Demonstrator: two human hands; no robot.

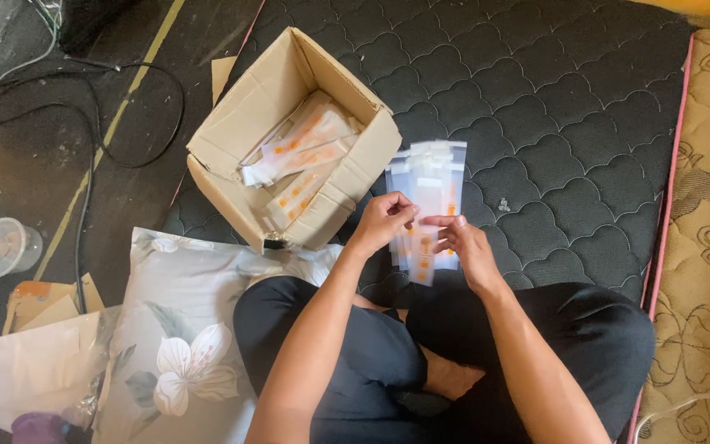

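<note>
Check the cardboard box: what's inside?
The cardboard box holds a loose pile of clear packets with orange contents, lying at angles. What lies under the pile, and the box floor, is covered. Both hands are outside it, on other packets.

The cardboard box (289, 136) is plain tan, and the clear packets (431, 193) show orange marks. The mattress (552, 107) is black and quilted. The pillow (174, 345) at lower left is grey with white flowers.

left hand (384, 220) and right hand (463, 247) pinch fanned clear packets (431, 185) | over dark quilted mattress (552, 107) | open cardboard box (289, 140) of packets at its left edge
</note>
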